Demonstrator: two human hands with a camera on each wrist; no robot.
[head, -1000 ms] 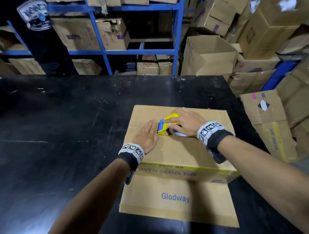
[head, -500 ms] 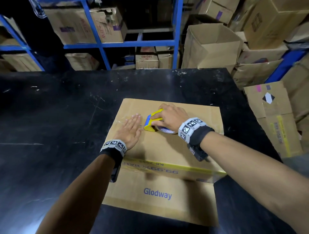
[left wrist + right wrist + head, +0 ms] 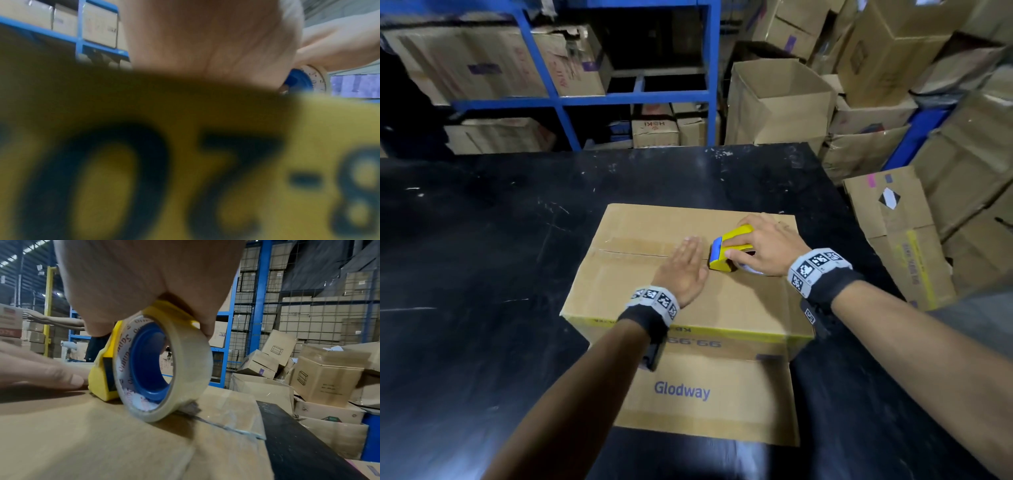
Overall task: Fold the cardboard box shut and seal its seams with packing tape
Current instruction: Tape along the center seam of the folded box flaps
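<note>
A brown cardboard box (image 3: 640, 284) with its top flaps folded shut stands on the black table (image 3: 482, 260). My right hand (image 3: 763, 246) grips a yellow and blue tape dispenser (image 3: 729, 251) with a roll of clear tape (image 3: 164, 369), pressed onto the centre seam (image 3: 633, 254). Clear tape (image 3: 232, 415) lies along the seam behind the roll to the box's right edge. My left hand (image 3: 685, 267) lies flat on the top, fingers straight, just left of the dispenser. The left wrist view shows only the blurred yellow printed band of the box (image 3: 205, 178) and my palm (image 3: 205, 40).
A flat flap printed "Glodway" (image 3: 705, 394) sticks out from the box's near side over the table. Blue shelving (image 3: 565, 99) with cartons stands behind the table. Piled cardboard boxes (image 3: 893, 222) crowd the right side. A person's arm (image 3: 53, 320) reaches toward boxes far off.
The box and both hands sit further right in the head view as the camera shifted. My hands keep the same positions relative to each other along the seam.
</note>
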